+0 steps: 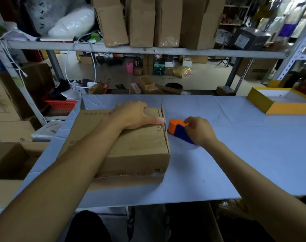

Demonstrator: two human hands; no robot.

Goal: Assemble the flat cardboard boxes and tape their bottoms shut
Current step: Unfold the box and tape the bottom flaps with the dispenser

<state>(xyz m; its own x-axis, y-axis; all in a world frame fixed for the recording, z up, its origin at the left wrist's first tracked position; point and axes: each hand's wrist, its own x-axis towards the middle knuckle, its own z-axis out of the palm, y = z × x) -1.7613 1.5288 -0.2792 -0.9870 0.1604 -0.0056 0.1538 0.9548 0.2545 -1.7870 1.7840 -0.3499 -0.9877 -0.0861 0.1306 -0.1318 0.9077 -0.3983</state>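
Observation:
A brown cardboard box [134, 151] lies on its side on the light blue table [236, 154], left of centre. My left hand [134, 116] presses flat on its top face, fingers reaching the right edge where the flaps meet. An orange and blue tape dispenser [177, 131] rests on the table just right of the box, its orange end close to the flaps. My right hand [199, 131] grips the dispenser from the right. One flap stands up at the box's far right corner.
A yellow shallow box with a white inside [279, 102] sits at the table's far right. A metal shelf [131, 48] across the back holds upright cardboard boxes [141, 21]. More cartons stand at the left [7, 154]. Clutter covers the floor beyond.

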